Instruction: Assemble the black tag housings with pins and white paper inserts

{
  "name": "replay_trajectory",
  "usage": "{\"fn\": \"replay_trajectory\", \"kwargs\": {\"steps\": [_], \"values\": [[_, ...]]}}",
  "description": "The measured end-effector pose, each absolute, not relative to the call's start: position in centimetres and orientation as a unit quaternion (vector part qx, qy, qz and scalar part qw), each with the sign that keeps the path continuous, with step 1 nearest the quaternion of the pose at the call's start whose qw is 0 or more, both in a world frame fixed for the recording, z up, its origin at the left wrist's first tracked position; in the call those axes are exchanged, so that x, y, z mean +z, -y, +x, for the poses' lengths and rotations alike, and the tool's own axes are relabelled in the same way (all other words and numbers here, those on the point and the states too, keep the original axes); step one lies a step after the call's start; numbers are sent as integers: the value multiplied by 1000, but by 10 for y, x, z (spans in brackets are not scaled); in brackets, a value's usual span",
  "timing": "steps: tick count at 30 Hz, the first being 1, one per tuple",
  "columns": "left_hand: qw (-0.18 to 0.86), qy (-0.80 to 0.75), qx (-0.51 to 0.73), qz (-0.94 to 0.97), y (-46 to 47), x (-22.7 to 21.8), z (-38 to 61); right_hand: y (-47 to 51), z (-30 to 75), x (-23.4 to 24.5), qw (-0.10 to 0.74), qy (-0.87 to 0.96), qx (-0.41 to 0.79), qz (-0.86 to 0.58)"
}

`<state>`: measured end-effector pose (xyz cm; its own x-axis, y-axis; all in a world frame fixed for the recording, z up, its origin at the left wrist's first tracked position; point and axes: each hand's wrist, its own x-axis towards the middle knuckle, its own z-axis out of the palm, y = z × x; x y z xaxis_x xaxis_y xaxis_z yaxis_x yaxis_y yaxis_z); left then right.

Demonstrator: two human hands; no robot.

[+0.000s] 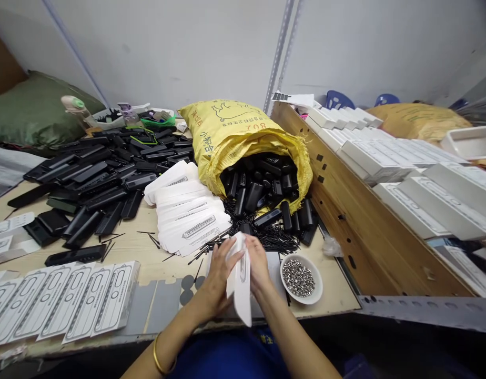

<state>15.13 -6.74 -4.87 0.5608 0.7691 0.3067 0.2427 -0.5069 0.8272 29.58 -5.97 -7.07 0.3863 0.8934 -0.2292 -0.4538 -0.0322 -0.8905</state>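
Observation:
A white printed cardboard box [242, 279] stands between my hands near the table's front edge, its long flap hanging toward me. My left hand [219, 271] grips its left side, with the thumb near the upper edge. On the other side my right hand [259, 263] has its fingers closed round the upper right part. What the box contains is hidden. Just beyond lies a pile of flat white box blanks [191, 216], fanned out. Thin black sticks [266, 237] lie heaped beyond my hands, in front of a yellow woven sack [243, 131] spilling black plastic cases [253, 197].
A white bowl [316, 279] of small metal parts stands right of my hands. Folded printed boxes [117, 295] line the front left. Black cases [97, 179] cover the back left. A wooden board [333, 184] borders the right side, with more white boxes [444, 205] beyond it.

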Motion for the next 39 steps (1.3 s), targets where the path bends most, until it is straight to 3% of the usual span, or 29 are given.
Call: {"fn": "replay_trajectory", "kwargs": {"steps": [2,4,6,9,12,15,17,21,23,27,32,37,39], "values": [[329,-335,371,801,64,-36,149,64,299,-65,606,348,454,-552],[317,-438,389,746,57,-24,146,69,303,-66,529,461,318,-638],[298,-553,353,694,50,-19,141,72,307,-74,428,528,187,-710],[261,-592,268,713,44,-25,131,69,318,-95,333,557,132,-749],[251,-576,204,751,44,-36,121,64,346,-103,396,524,201,-727],[264,-580,148,757,46,-36,117,69,379,-79,472,522,316,-636],[299,-553,136,766,46,-31,119,78,389,-50,442,596,333,-581],[452,-428,98,776,50,-26,131,86,364,-4,307,761,382,-424],[500,-420,112,749,52,-28,134,75,346,-2,314,764,426,-370],[509,-473,241,677,55,-34,128,37,325,-38,429,608,387,-544],[410,-527,345,660,56,-37,134,15,315,-85,382,572,311,-655],[375,-516,367,677,58,-41,162,24,338,-71,426,550,297,-654],[363,-517,359,687,59,-43,173,31,348,-49,501,508,329,-618]]}}
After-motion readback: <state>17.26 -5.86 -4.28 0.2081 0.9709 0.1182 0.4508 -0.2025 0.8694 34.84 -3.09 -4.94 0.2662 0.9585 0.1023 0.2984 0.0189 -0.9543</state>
